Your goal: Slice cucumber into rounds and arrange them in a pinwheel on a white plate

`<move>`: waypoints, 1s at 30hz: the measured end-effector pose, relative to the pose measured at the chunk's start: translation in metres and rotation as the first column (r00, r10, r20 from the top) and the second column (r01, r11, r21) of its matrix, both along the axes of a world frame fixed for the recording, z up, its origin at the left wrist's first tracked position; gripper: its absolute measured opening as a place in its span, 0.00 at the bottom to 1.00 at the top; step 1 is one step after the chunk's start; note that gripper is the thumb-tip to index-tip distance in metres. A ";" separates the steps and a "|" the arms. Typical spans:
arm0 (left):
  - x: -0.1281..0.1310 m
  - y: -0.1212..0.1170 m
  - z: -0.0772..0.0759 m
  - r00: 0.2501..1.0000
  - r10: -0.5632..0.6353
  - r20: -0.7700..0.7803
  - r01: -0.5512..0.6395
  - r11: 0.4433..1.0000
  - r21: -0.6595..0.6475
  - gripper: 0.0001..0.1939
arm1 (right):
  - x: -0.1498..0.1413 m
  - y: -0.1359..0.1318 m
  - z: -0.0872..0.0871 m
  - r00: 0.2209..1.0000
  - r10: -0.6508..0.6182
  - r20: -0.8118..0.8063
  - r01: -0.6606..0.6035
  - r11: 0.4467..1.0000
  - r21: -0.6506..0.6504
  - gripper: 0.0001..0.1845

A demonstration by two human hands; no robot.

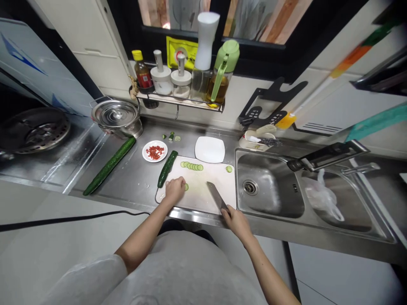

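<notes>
Centre of frame: left hand (174, 189) rests curled on the white cutting board (203, 192), fingers together over a cucumber piece, one slice (186, 187) showing just beside the fingertips. Right hand (235, 220) at the board's lower right edge, fingers clamped on the knife (215, 196) handle, blade lying over the board. Row of cucumber slices (191, 166) near the board's top edge; half cucumber (167, 168) along its left side. Whole cucumber (110, 165) left on the counter, chilli dish (154, 151) above the board.

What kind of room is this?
It looks like a home kitchen. There is a steel sink, a rack of oil and sauce bottles, and a cutting board where the right hand holds a knife near cucumber slices.
</notes>
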State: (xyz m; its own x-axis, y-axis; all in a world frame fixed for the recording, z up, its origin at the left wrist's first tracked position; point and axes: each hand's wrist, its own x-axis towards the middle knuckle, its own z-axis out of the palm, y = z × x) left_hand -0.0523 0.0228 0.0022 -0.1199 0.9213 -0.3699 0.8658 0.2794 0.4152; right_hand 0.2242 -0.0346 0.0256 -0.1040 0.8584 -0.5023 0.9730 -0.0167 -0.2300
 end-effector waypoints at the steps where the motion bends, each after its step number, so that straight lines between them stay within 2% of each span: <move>1: -0.005 -0.002 0.000 1.000 0.005 -0.020 -0.005 1.000 -0.005 0.07 | -0.001 0.002 0.000 1.000 -0.008 0.000 0.008 1.000 0.000 0.18; 7: -0.021 -0.008 -0.003 0.995 0.031 -0.090 -0.032 0.999 -0.016 0.07 | -0.007 0.013 0.000 1.000 0.007 0.017 -0.007 1.000 0.013 0.17; 14: -0.017 -0.011 -0.007 0.980 0.010 -0.197 0.007 0.996 0.084 0.10 | -0.008 0.017 -0.002 1.000 -0.010 -0.010 0.010 0.999 0.039 0.16; 18: -0.010 -0.009 -0.007 0.979 0.051 -0.197 -0.023 0.990 0.142 0.11 | -0.007 0.017 -0.003 0.999 -0.031 -0.021 0.032 0.999 0.043 0.16; 21: 0.005 0.007 -0.006 0.991 0.068 -0.113 -0.050 0.987 0.151 0.13 | -0.006 0.018 -0.006 0.996 -0.079 -0.035 0.080 0.996 0.043 0.16; 25: 0.034 0.044 -0.006 0.999 0.048 -0.024 -0.043 0.981 0.187 0.16 | -0.004 0.020 -0.011 0.984 -0.157 -0.081 0.162 0.985 0.060 0.18; 30: 0.057 0.084 -0.011 0.996 -0.050 -0.071 0.062 0.983 0.174 0.18 | 0.000 0.018 -0.021 0.974 -0.187 -0.128 0.198 0.977 0.079 0.20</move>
State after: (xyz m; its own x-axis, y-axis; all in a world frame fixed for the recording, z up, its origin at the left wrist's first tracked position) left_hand 0.0044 0.1070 -0.0087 -0.0854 0.9772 -0.1944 0.9052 0.1576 0.3947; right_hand 0.2245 -0.0166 0.0044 0.0135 0.9096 -0.4153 0.9192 -0.1748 -0.3530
